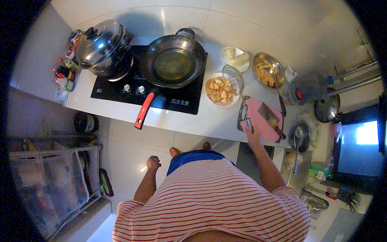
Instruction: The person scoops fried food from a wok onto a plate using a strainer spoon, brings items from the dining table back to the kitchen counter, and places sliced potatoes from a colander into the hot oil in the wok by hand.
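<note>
My right hand (254, 138) is closed round the handle end of a wire strainer (232, 77), over the front of a pink cutting board (258, 105). The strainer's mesh basket is at the right rim of a white bowl (208, 96) of cut, light-brown chunks (219, 91). On the board lies a cleaver (268, 115), to the right of the strainer handle. My left hand (153, 162) hangs low by my side, fingers curled, with nothing visible in it. A black wok (172, 60) with a red handle (144, 112) and some liquid inside sits on the cooktop.
A lidded steel pot (102, 48) stands left on the black cooktop (183, 103). Behind the board are a white plate (234, 58) of pale pieces and a metal dish (268, 69) of yellowish strips. Bottles (64, 76) stand far left; a small pan (301, 136) and faucet (316, 200) are right.
</note>
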`<state>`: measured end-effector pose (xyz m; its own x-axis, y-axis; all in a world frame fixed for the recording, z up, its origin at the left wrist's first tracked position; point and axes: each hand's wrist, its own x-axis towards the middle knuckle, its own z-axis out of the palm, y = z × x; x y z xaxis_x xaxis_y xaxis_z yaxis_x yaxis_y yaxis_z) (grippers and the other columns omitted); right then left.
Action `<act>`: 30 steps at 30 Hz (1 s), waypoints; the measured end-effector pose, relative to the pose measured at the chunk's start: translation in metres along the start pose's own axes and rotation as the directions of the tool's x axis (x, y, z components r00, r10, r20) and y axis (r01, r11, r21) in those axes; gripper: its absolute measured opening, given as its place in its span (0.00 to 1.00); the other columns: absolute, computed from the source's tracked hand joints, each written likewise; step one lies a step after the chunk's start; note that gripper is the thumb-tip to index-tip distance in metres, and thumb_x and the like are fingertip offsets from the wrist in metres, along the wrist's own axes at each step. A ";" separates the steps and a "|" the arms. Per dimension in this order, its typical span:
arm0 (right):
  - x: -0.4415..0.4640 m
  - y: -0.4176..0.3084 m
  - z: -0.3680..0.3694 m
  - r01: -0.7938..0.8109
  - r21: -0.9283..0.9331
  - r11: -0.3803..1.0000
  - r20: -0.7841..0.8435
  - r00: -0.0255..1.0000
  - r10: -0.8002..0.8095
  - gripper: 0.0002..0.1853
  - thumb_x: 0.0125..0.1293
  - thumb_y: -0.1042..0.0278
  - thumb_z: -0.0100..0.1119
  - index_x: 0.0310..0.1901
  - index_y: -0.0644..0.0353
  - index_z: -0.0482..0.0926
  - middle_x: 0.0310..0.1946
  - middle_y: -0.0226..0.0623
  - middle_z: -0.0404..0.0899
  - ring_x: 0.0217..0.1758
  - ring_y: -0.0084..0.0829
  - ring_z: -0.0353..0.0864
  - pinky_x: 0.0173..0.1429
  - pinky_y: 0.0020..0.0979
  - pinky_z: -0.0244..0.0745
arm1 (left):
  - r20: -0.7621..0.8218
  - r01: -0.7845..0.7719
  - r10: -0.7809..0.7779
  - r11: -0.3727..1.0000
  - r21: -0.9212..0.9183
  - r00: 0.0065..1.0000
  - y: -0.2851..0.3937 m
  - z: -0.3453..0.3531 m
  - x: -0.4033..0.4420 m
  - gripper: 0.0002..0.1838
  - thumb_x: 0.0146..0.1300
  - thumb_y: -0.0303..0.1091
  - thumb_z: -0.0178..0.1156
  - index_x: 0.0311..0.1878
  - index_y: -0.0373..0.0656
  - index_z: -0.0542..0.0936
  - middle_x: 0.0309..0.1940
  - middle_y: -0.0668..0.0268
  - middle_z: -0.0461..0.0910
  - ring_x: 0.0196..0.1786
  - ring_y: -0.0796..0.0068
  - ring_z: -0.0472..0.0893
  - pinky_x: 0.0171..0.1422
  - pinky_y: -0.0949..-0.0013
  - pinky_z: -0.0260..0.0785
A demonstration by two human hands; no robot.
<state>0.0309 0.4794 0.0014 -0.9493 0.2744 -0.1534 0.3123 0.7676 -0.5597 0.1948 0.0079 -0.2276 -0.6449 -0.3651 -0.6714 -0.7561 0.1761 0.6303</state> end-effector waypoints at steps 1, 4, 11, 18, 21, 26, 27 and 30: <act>0.001 0.001 -0.001 -0.015 -0.023 1.000 0.023 1.000 0.016 0.16 0.59 0.58 0.53 0.36 0.65 0.72 0.24 0.48 0.73 0.27 0.41 0.74 0.34 0.38 0.67 | 0.027 -0.096 0.094 0.992 0.088 0.995 -0.009 -0.002 0.005 0.10 0.57 0.31 0.53 0.38 0.35 0.75 0.22 0.59 0.78 0.17 0.69 0.78 0.20 0.69 0.73; -0.002 -0.002 -0.003 0.055 0.015 0.998 0.017 0.998 -0.055 0.17 0.58 0.57 0.53 0.36 0.66 0.72 0.25 0.49 0.73 0.28 0.42 0.74 0.34 0.38 0.67 | 0.007 0.007 -0.006 0.999 -0.040 1.000 -0.007 -0.001 0.005 0.10 0.56 0.30 0.53 0.38 0.35 0.75 0.22 0.59 0.78 0.17 0.69 0.78 0.20 0.70 0.73; -0.001 0.020 0.013 0.082 -0.001 0.997 -0.071 0.994 -0.082 0.18 0.59 0.56 0.53 0.30 0.67 0.72 0.23 0.49 0.72 0.27 0.41 0.73 0.32 0.40 0.65 | -0.002 0.116 -0.117 0.984 -0.133 0.993 0.004 0.002 0.005 0.09 0.56 0.30 0.54 0.37 0.36 0.75 0.22 0.59 0.78 0.17 0.70 0.78 0.20 0.70 0.72; 0.000 0.043 0.021 0.059 -0.088 0.994 -0.113 0.991 -0.068 0.18 0.60 0.54 0.52 0.29 0.65 0.69 0.18 0.43 0.67 0.23 0.37 0.71 0.29 0.38 0.63 | -0.021 0.072 -0.074 0.994 -0.086 0.997 0.007 -0.001 0.005 0.10 0.52 0.33 0.56 0.35 0.37 0.77 0.20 0.62 0.78 0.17 0.71 0.78 0.20 0.70 0.72; 0.001 0.047 0.025 0.011 0.101 0.995 -0.078 0.997 -0.004 0.18 0.62 0.52 0.50 0.30 0.62 0.68 0.14 0.36 0.65 0.15 0.29 0.67 0.19 0.32 0.61 | -0.011 0.024 -0.024 0.999 0.029 1.000 -0.019 -0.003 0.022 0.10 0.52 0.32 0.56 0.35 0.37 0.76 0.20 0.61 0.78 0.18 0.71 0.79 0.21 0.70 0.72; -0.004 -0.028 0.006 -0.325 0.611 0.722 0.273 0.943 0.193 0.16 0.64 0.51 0.46 0.35 0.58 0.67 0.10 0.27 0.62 0.04 0.19 0.57 0.05 0.23 0.50 | -0.014 0.018 -0.018 0.999 0.032 1.000 -0.001 -0.014 0.002 0.09 0.55 0.31 0.54 0.36 0.37 0.76 0.22 0.60 0.78 0.19 0.69 0.79 0.21 0.70 0.72; 0.000 -0.041 0.008 -0.300 0.611 0.733 0.276 0.948 0.158 0.15 0.63 0.53 0.47 0.34 0.58 0.68 0.10 0.27 0.61 0.05 0.20 0.58 0.07 0.23 0.52 | -0.020 0.052 -0.052 0.998 -0.028 0.998 -0.003 -0.015 0.003 0.09 0.55 0.31 0.54 0.36 0.37 0.76 0.22 0.60 0.78 0.19 0.69 0.79 0.21 0.70 0.72; 0.019 -0.094 0.017 -0.203 0.582 0.787 0.253 0.965 0.062 0.12 0.61 0.58 0.51 0.33 0.58 0.71 0.11 0.29 0.63 0.08 0.21 0.62 0.12 0.25 0.57 | -0.022 0.106 -0.110 0.984 -0.145 0.994 -0.005 -0.021 0.002 0.09 0.55 0.32 0.54 0.36 0.37 0.76 0.22 0.60 0.78 0.19 0.69 0.79 0.21 0.71 0.72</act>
<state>-0.0171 0.4025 0.0377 -0.9063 0.1653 -0.3890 0.4178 0.2115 -0.8836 0.1999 -0.0131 -0.2243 -0.5551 -0.4026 -0.7278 -0.7957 0.0023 0.6056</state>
